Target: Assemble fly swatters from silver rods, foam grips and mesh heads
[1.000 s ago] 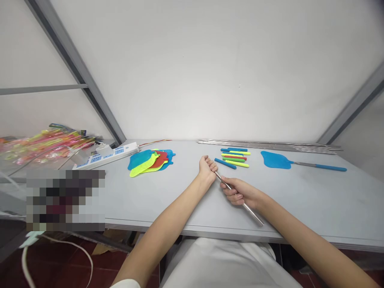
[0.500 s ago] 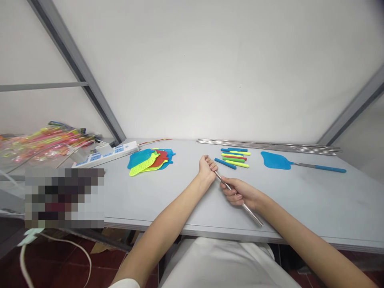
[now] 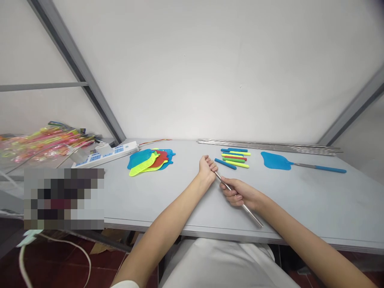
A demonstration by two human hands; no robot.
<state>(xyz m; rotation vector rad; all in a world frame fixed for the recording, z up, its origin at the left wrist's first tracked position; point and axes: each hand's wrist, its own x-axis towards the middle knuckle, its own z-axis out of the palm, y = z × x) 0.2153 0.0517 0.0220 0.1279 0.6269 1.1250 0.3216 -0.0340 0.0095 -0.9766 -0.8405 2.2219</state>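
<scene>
A thin silver metal tube slants across the front of the table, held in both hands. My left hand is closed in a fist around its far end, which the fingers hide. My right hand wraps the tube near its middle, and the bare near end sticks out toward the table's front edge. Just beyond my hands lie several coloured handle grips in blue, yellow, red and green, with one blue grip set at an angle closest to my left hand.
Several fly swatter heads overlap at left. A blue fly swatter with its handle lies at right. Long metal rods run along the wall. A white power strip and bagged colourful goods are at far left, beside a blurred-out patch.
</scene>
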